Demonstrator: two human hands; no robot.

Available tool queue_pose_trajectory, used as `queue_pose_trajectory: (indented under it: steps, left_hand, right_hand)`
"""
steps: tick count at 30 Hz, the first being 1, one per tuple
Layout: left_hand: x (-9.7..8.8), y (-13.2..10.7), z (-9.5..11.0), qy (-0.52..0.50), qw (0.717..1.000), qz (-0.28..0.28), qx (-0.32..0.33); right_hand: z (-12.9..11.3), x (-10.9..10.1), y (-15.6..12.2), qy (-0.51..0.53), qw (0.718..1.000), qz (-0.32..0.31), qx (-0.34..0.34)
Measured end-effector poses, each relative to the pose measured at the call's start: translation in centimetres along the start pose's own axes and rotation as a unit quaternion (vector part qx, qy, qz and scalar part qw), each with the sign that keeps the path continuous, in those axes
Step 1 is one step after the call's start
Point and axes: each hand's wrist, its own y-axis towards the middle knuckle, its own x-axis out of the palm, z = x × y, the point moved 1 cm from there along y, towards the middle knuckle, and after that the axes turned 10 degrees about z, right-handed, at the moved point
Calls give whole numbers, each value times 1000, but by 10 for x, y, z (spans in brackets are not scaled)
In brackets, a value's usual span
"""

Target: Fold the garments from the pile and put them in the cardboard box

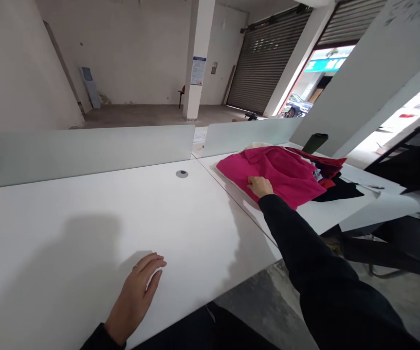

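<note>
Right hand (261, 186) on pink cloth (286, 172); left hand (136, 288) apart

Just the one cam, worn on the person's head, so it's all first-person: facing forward and angled down across the white counter (195, 218) from just behind its near edge. Left grip (136, 287) is pretty close up, right grip (261, 186) farther out. Really wide too, reaching past the far edge and frosted divider (85, 150) to the back wall (140, 58) and roller shutter (268, 58).
</note>
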Motion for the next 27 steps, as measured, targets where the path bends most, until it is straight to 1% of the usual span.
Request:
queue_pose_trajectory:
  steps: [2,3,5,6,7,8,9,10,11,12,14,15,16,17,19,20,21,22,24,26,27]
  left_hand:
    - [4,1,2,-2,1000,-12,-1]
    - [5,2,2,-3,1000,-17,-5]
    - [8,3,2,-8,1000,-25,-14]
    - [10,4,3,-13,999,-31,-20]
    - [12,5,3,-19,999,-37,-27]
    - [14,7,4,-26,998,-46,-34]
    - [17,10,6,-35,997,-56,-41]
    - [20,13,7,-44,996,-67,-46]
    - [25,18,9,-55,994,-75,-50]
    - [31,24,11,-69,993,-78,-53]
    - [46,40,15,-104,990,-76,-62]
    - [55,50,18,-122,987,-72,-69]
    - [64,60,20,-138,985,-72,-78]
    - [73,71,24,-151,982,-76,-85]
    - [87,89,31,-161,978,-91,-93]
    - [92,95,35,-162,978,-97,-92]
    - [95,100,39,-166,977,-103,-88]
    - [97,101,44,-178,974,-111,-85]
    - [99,98,51,-216,964,-126,-94]
    - [102,91,54,-234,957,-128,-117]
    - [103,88,55,-224,959,-121,-126]
  right_hand:
    - [2,-4,-3,25,1000,3,-10]
    - [3,-10,-10,49,999,12,-16]
    - [8,-25,-34,136,990,24,-26]
    - [11,-33,-50,190,981,1,-32]
    - [13,-40,-66,237,969,-61,-38]
    - [14,-45,-82,266,951,-153,-44]
    - [13,-49,-95,271,928,-252,-48]
    - [11,-51,-105,260,907,-327,-53]
    - [7,-51,-111,243,900,-357,-58]
    - [1,-49,-111,228,912,-336,-63]
    - [-16,-38,-102,203,954,-208,-76]
    - [-27,-29,-96,191,965,-160,-82]
    - [-39,-18,-90,182,968,-149,-85]
    - [-53,-7,-86,175,966,-168,-86]
    - [-80,11,-85,180,952,-234,-84]
    - [-93,15,-89,204,939,-262,-87]
    - [-103,15,-95,243,925,-278,-88]
    - [-110,10,-102,294,910,-280,-82]
    - [-113,-9,-119,407,873,-266,-49]
    - [-103,-35,-136,484,839,-247,-7]
    - [-94,-48,-143,505,828,-244,3]
